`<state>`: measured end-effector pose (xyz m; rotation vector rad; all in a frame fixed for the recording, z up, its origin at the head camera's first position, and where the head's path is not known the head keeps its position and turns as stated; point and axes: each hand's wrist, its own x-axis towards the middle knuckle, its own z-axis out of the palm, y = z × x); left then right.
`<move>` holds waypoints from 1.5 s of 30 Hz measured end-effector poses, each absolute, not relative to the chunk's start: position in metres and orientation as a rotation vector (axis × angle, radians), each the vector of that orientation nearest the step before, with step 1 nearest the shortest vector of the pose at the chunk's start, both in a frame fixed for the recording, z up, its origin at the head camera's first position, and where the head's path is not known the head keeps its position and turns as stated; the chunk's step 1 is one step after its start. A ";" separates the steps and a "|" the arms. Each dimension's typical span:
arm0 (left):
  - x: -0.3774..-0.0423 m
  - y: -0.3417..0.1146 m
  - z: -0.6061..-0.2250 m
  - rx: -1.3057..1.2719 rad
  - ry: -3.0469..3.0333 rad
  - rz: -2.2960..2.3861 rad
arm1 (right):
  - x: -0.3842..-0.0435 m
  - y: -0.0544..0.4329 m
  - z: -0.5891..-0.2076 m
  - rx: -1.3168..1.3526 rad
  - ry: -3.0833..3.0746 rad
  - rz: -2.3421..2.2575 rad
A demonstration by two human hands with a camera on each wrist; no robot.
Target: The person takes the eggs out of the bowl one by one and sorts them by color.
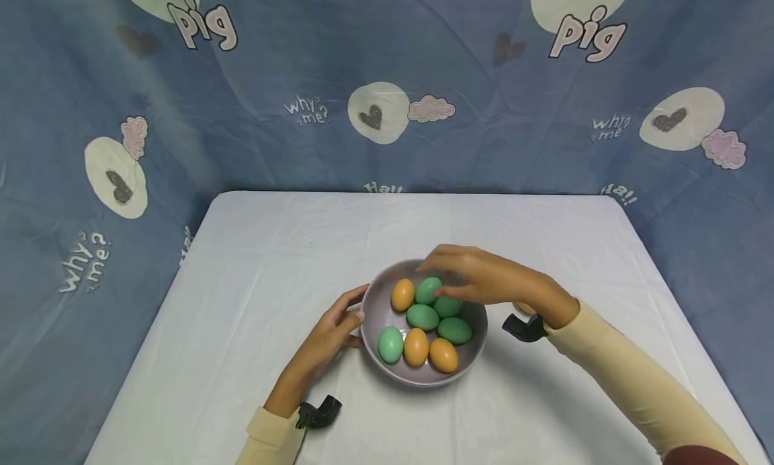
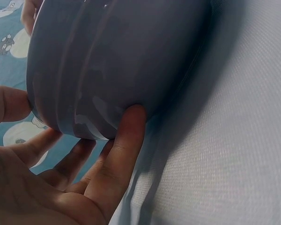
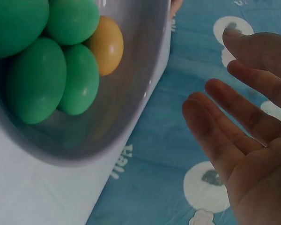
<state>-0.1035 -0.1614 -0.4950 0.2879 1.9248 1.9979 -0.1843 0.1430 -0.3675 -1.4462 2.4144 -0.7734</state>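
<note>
Our left hand holds the left side of the bowl on the desk; this grip should keep it steady. Our right hand is spread and empty above the right part. Here gentle fingers are wise, because green eggs and orange eggs lie close and may roll. Our right wrist partly hides an orange thing.
</note>
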 end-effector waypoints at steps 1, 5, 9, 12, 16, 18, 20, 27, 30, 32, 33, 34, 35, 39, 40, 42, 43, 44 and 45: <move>-0.104 -0.161 -0.495 0.287 1.925 1.997 | -0.185 0.142 -0.368 -1.444 2.408 -0.769; -0.104 -0.161 -0.494 0.283 1.930 1.991 | -0.187 0.136 -0.371 -1.450 2.400 -0.745; -0.104 -0.161 -0.494 0.279 1.936 1.983 | -0.189 0.131 -0.373 -1.465 2.391 -0.724; -0.104 -0.161 -0.494 0.271 1.934 1.983 | -0.191 0.126 -0.375 -1.460 2.369 -0.719; -0.104 -0.161 -0.495 0.268 1.926 1.984 | -0.195 0.119 -0.379 -1.434 2.341 -0.695; -0.104 -0.161 -0.495 0.267 1.927 1.983 | -0.197 0.116 -0.382 -1.424 2.332 -0.676; -0.104 -0.161 -0.496 0.270 1.928 1.982 | -0.199 0.113 -0.385 -1.424 2.323 -0.657; -0.104 -0.162 -0.495 0.271 1.928 1.981 | -0.202 0.103 -0.389 -1.450 2.297 -0.607; -0.103 -0.162 -0.494 0.271 1.922 1.985 | -0.204 0.101 -0.391 -1.464 2.286 -0.592; -0.103 -0.162 -0.493 0.270 1.918 1.989 | -0.204 0.099 -0.393 -1.473 2.280 -0.587; -0.103 -0.163 -0.493 0.274 1.919 1.988 | -0.205 0.099 -0.394 -1.480 2.277 -0.586; -0.103 -0.163 -0.493 0.281 1.920 1.986 | -0.205 0.098 -0.395 -1.479 2.273 -0.588; -0.103 -0.163 -0.493 0.286 1.920 1.986 | -0.205 0.097 -0.395 -1.482 2.271 -0.586; -0.102 -0.164 -0.493 0.304 1.921 1.984 | -0.206 0.096 -0.400 -1.497 2.269 -0.578; -0.102 -0.164 -0.493 0.308 1.921 1.985 | -0.206 0.095 -0.400 -1.503 2.268 -0.577; -0.102 -0.164 -0.492 0.312 1.918 1.988 | -0.207 0.094 -0.402 -1.518 2.267 -0.575; -0.102 -0.164 -0.492 0.314 1.918 1.988 | -0.207 0.094 -0.403 -1.525 2.268 -0.573; -0.101 -0.164 -0.492 0.319 1.916 1.989 | -0.208 0.093 -0.404 -1.527 2.268 -0.572; -0.101 -0.164 -0.492 0.322 1.916 1.989 | -0.208 0.093 -0.405 -1.532 2.271 -0.569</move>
